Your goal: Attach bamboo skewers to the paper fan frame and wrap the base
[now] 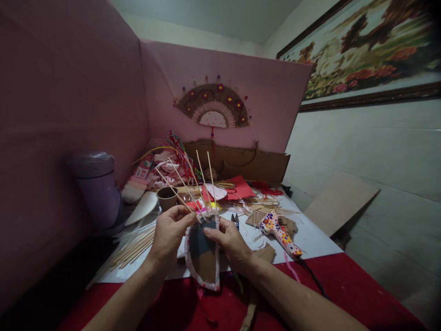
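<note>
A half-round cardboard piece (pixel 207 269) with white-wrapped edges is held up over the table's front. Several thin wooden sticks (pixel 200 174) fan out from its upper end, pointing up and away. My right hand (pixel 231 240) grips the piece at its right edge, thumb pressed on the bare cardboard face. With thumb and fingertips together, my left hand (pixel 175 232) pinches the lower end of the leftmost stick at the piece's upper left edge. The far side of the piece and the fingers behind it are hidden.
A flowered glue gun (pixel 280 233) lies at right on cardboard scraps, its cord trailing forward. Loose sticks (pixel 136 248) lie at left near a brown cup (pixel 167 197) and a purple container (pixel 99 188). Scissors (pixel 234 220) sit behind my right hand. A decorated fan (pixel 213 103) hangs on the pink panel.
</note>
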Demonstrator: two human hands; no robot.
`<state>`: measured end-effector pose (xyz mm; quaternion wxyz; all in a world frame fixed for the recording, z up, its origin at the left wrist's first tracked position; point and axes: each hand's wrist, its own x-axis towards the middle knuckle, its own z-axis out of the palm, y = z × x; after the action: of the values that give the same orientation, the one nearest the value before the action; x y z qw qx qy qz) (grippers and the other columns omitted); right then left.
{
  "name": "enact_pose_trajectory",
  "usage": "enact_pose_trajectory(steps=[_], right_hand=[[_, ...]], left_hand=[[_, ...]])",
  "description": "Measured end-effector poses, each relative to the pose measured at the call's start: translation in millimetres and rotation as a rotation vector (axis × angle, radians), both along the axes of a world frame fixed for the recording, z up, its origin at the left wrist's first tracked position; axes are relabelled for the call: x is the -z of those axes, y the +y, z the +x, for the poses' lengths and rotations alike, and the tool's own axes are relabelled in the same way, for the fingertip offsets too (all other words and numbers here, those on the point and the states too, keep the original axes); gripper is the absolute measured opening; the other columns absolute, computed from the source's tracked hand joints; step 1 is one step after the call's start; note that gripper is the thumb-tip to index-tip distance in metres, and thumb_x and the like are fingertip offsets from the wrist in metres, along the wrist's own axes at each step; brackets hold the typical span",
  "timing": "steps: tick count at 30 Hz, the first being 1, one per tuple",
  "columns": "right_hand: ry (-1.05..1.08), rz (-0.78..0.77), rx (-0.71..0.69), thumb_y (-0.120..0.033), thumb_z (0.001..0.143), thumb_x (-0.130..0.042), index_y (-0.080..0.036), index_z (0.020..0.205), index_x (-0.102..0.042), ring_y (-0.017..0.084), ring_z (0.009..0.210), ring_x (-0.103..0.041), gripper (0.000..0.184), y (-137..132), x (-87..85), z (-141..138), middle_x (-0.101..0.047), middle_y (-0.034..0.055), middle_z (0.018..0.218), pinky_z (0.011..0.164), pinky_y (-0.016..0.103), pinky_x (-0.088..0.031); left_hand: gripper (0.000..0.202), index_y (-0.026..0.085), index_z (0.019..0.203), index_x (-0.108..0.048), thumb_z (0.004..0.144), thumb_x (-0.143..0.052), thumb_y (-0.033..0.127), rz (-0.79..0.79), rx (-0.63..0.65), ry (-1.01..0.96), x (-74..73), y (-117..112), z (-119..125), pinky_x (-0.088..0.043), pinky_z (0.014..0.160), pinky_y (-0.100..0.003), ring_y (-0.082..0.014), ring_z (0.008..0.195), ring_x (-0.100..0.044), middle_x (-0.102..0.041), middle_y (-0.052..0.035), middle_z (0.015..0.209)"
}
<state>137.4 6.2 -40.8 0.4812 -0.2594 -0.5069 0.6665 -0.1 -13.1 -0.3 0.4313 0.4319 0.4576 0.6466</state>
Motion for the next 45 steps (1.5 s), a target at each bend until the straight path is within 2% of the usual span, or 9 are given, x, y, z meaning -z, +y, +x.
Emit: enact_pose_trajectory(steps=[11,21,30,45], right_hand=[[0.045,0.002,-0.021,-0.026,0.065,-0.070,-0.015,0.089,-0.065,0.014,0.067,-0.058,0.026,-0.5,0.6,-0.1,-0.066,0.0015,0.074,0.068,0.028,-0.044],[0.034,0.014,-0.035,-0.027,0.067,-0.069,-0.014,0.089,-0.065,0.013,0.064,-0.058,0.025,1.5,6.2,-0.5,-0.066,0.0022,0.073,0.065,0.027,-0.045],[0.026,0.000,-0.033,-0.030,0.066,-0.070,-0.014,0.087,-0.066,0.014,0.064,-0.058,0.026,0.0,3.6,-0.9,-0.066,0.0022,0.071,0.065,0.027,-0.045],[0.022,-0.013,-0.002,-0.032,0.062,-0.072,-0.014,0.084,-0.066,0.014,0.063,-0.058,0.029,1.2,5.1,-1.6,-0.066,0.0022,0.071,0.063,0.027,-0.044]], left_hand=[[0.026,0.015,0.075,-0.064,0.063,-0.072,0.037,-0.013,0.029,0.009,4.2,-0.8,-1.1,-0.038,0.050,-0.019,-0.0097,0.057,-0.053,-0.063,-0.0003,0.068],[0.025,0.015,0.067,-0.063,0.056,-0.077,0.032,0.009,0.043,-0.064,-1.0,-3.2,1.3,-0.037,0.046,-0.018,-0.0082,0.050,-0.051,-0.062,0.0006,0.061],[0.027,0.015,0.064,-0.063,0.053,-0.078,0.035,0.010,0.001,-0.041,-3.0,-4.4,2.9,-0.036,0.047,-0.020,-0.0091,0.049,-0.051,-0.062,0.0014,0.059],[0.025,0.015,0.065,-0.064,0.055,-0.077,0.033,0.029,0.015,-0.029,0.4,-1.4,2.7,-0.035,0.046,-0.019,-0.0080,0.049,-0.049,-0.061,0.0016,0.060]])
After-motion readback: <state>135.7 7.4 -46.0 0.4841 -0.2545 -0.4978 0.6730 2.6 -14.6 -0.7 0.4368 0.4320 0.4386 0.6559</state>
